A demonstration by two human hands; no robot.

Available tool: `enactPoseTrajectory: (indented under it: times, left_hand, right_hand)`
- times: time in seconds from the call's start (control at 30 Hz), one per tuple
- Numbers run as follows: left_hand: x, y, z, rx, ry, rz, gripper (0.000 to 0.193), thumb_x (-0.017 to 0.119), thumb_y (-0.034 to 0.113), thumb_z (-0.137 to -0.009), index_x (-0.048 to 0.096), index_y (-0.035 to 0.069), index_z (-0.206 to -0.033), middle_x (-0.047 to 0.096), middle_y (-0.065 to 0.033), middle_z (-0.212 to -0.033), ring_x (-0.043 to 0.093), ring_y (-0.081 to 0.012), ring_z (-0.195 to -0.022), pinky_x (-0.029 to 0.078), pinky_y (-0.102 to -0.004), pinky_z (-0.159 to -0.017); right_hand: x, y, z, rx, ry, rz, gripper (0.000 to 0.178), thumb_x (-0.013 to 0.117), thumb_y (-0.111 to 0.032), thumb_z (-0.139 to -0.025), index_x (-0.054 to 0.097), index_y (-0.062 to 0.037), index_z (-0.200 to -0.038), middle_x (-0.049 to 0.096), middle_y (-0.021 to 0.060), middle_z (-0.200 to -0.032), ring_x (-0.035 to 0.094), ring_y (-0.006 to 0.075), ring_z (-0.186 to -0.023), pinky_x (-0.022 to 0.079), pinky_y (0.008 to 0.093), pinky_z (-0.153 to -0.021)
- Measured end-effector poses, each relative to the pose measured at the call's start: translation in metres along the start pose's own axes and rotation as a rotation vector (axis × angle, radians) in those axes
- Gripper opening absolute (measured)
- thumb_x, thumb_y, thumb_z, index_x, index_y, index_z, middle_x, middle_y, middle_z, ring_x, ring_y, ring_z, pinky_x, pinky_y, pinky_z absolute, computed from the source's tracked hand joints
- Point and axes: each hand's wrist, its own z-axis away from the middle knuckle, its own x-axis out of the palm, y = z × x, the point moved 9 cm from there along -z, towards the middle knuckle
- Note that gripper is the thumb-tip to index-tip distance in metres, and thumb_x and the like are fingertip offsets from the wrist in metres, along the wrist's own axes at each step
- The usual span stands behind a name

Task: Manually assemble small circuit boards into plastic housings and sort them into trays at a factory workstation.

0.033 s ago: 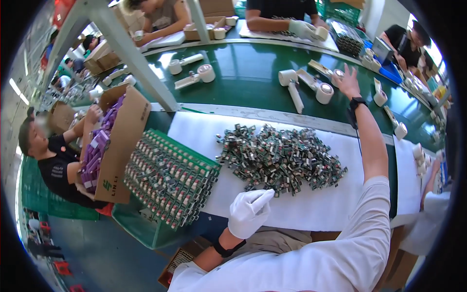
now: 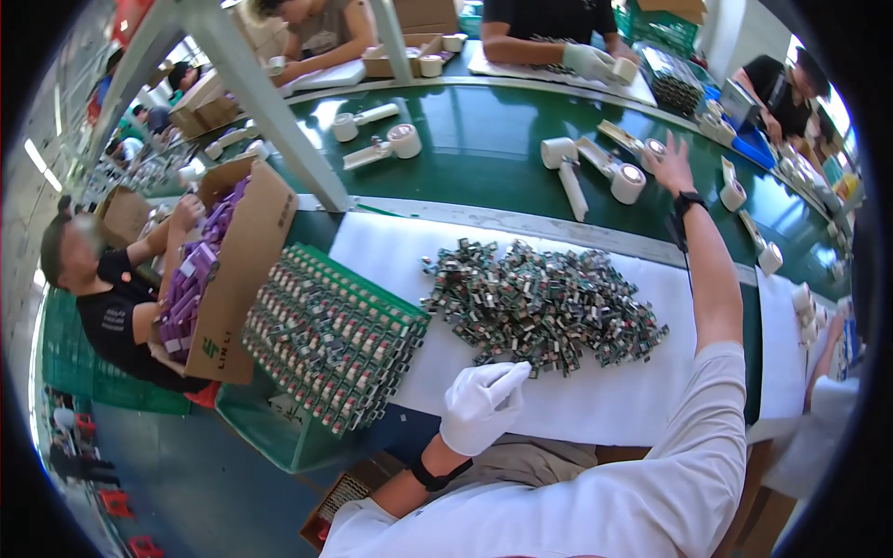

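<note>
My right hand (image 2: 672, 169), bare and with its fingers spread, reaches over the green conveyor belt. It is at a white part with a round end and a flat handle (image 2: 620, 136); whether the fingers touch it I cannot tell. My left hand (image 2: 480, 406), in a white glove, is closed with thumb and fingers pressed together. Its fingertips point at the near edge of a heap of small circuit boards (image 2: 549, 302); anything inside them is hidden. The heap lies on a white foam sheet (image 2: 595, 409). More white parts (image 2: 628, 183) lie on the belt near my right hand.
Left of the heap, a green crate (image 2: 279, 428) carries stacked panels of circuit boards (image 2: 330, 344). Beyond stands a cardboard box (image 2: 244, 270) of purple pieces, with a person's arm at it. A metal post (image 2: 279, 112) rises beside the belt (image 2: 474, 121). Co-workers sit across the belt.
The whole scene sits slightly farther right in the view. My right hand stays over the belt and my left stays closed by the heap.
</note>
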Motion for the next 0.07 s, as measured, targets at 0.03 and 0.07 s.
enactPoseTrajectory:
  times: [0.03,0.07]
  left_hand:
    - [0.006,-0.002,-0.002,-0.008,-0.05,0.005,0.046,0.076,-0.003,-0.074,0.075,0.015,-0.116,0.071,-0.0041,-0.103,0.068,-0.025,-0.089,0.056,-0.0368,-0.081]
    - [0.006,0.002,-0.002,0.013,-0.086,0.055,0.046,0.076,-0.001,-0.076,0.074,0.014,-0.119,0.072,-0.0049,-0.104,0.068,-0.0257,-0.091,0.056,-0.0379,-0.084]
  right_hand:
    - [0.036,0.004,-0.021,-0.026,-0.111,0.048,0.083,0.057,-0.057,-0.097,0.026,-0.0156,-0.161,0.024,0.0198,-0.166,0.032,0.0384,-0.15,0.032,0.0447,-0.122]
    - [0.052,0.065,-0.042,-0.07,-0.156,-0.327,0.088,0.063,-0.06,-0.093,0.028,-0.0163,-0.161,0.014,0.0159,-0.17,0.019,0.0446,-0.153,0.027,0.0423,-0.125]
